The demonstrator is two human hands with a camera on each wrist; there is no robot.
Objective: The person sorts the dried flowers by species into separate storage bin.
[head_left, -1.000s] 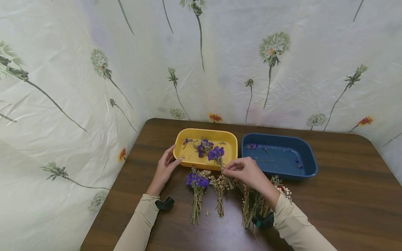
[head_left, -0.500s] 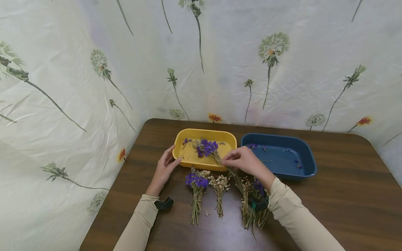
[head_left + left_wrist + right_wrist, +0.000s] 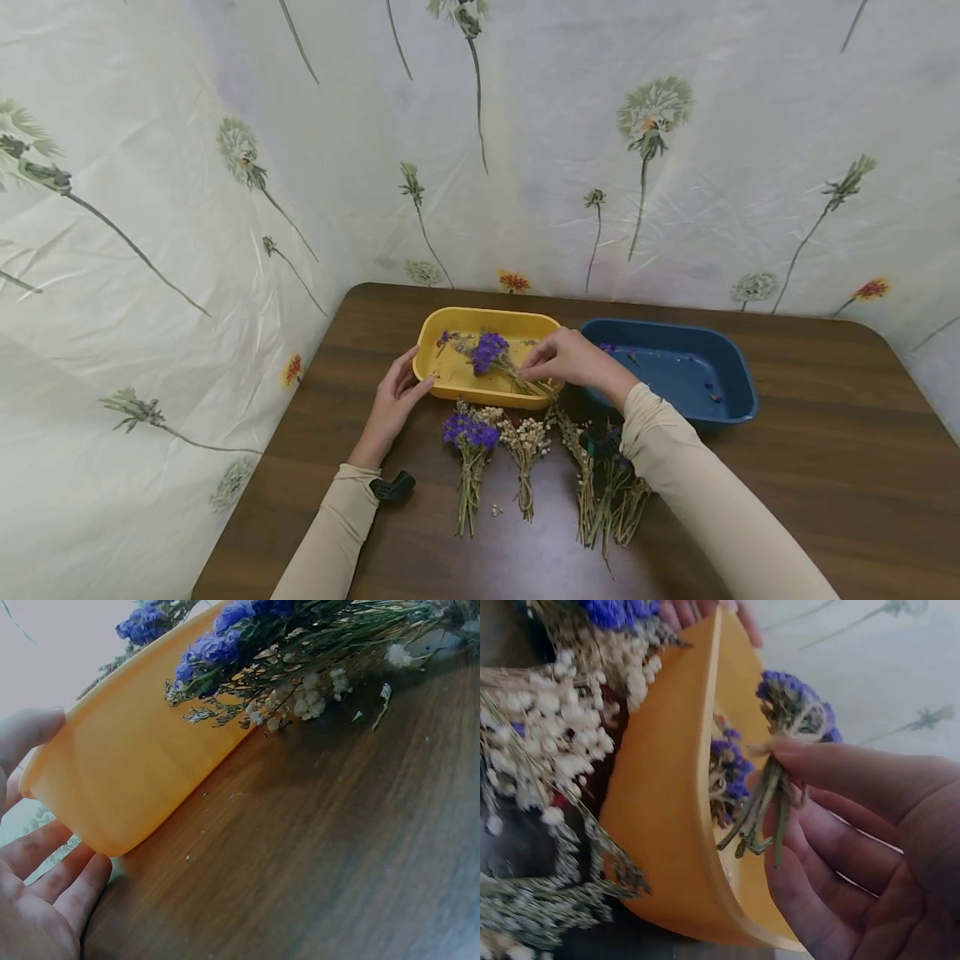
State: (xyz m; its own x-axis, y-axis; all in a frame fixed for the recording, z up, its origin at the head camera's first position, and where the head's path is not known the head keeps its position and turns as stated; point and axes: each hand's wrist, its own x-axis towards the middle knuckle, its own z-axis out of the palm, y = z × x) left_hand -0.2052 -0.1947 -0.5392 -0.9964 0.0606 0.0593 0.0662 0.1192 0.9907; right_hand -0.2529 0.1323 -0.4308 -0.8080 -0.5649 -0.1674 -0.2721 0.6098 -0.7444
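Note:
My right hand [image 3: 562, 360] pinches a small bunch of dried purple flowers [image 3: 489, 352] by its stems, over the right half of the yellow tray [image 3: 450, 385]. Thumb and fingers meet near the twine tie in the right wrist view, where cut stem ends point down from the bunch [image 3: 769, 799]. Behind it another purple bunch [image 3: 729, 776] lies inside the tray. My left hand [image 3: 397, 400] grips the tray's left end. In the left wrist view its thumb [image 3: 34, 735] is at the rim and the other fingers spread along the outer wall.
In front of the tray lie a purple bunch [image 3: 471, 467], a cream bunch [image 3: 526, 458] and further bunches [image 3: 592, 492], partly under my right wrist. A blue tray [image 3: 678, 383] with a few fallen petals stands to the right. Small white bits [image 3: 497, 510] dot the brown table [image 3: 825, 467].
My right hand has moved left and forward, bringing the purple bunch from above the tray's near rim down into the tray. The left hand stays at the tray's left end.

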